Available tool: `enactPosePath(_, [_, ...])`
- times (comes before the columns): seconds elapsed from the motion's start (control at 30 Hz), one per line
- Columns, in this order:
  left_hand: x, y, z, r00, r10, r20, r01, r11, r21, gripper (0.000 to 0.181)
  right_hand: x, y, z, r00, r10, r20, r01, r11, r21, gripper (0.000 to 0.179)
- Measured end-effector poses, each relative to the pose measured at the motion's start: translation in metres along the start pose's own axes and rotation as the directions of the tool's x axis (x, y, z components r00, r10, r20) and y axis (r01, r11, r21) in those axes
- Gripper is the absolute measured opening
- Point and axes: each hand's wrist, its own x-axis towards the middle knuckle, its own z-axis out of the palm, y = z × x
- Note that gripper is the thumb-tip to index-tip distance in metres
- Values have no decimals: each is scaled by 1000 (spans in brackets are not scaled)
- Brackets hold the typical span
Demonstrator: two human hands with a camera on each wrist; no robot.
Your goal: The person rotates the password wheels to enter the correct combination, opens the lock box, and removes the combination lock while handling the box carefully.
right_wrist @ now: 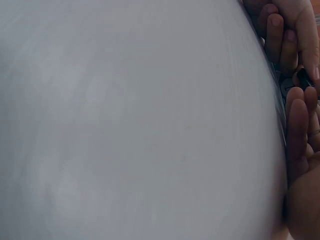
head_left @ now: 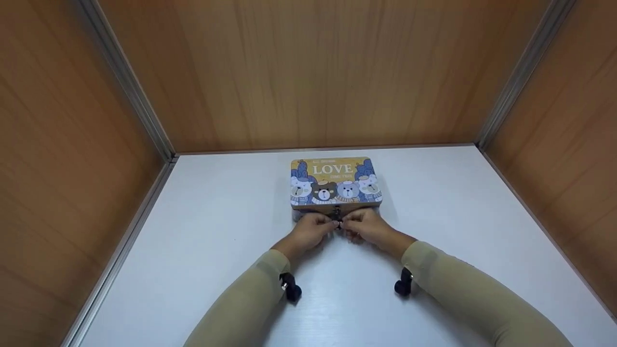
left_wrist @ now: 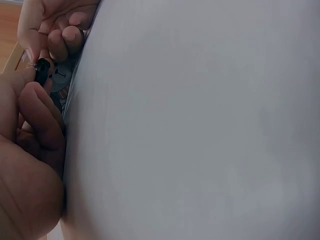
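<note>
A tin box (head_left: 332, 182) with a yellow lid, cartoon bears and the word LOVE lies on the white table. At the middle of its front is a metal clasp (head_left: 337, 209), with a small black padlock (left_wrist: 42, 71) below it. My left hand (head_left: 309, 230) pinches the padlock from the left between thumb and fingers. From the other side my right hand (head_left: 373, 228) pinches it too, its thumb close to the left thumb. In the right wrist view the padlock (right_wrist: 303, 78) shows only partly between the fingertips. Fingers cover most of the box's front.
The white table (head_left: 217, 217) extends around the box. Wood-grain panels (head_left: 328, 77) enclose it at the back and both sides, with metal rails (head_left: 130, 82) at the corners. A small black device (head_left: 290, 288) is strapped to each wrist.
</note>
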Motion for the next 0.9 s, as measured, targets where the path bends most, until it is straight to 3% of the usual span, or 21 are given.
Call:
enactPosePath(0.23, [-1,1,0,1000,20,3,-20,999,27,27,-2,2,1,999,-49,9,49,999,-15,18])
enactPosePath(0.6, [-1,1,1,1000,5,16,-5,1000,-4,28,-2,-1,1,1000,-27,16,27,999,-26,22])
enactPosePath(0.9, [-2,2,1,1000,-24,-2,23,1000,-6,28,-1,-2,2,1000,-10,7,9,999,52,28])
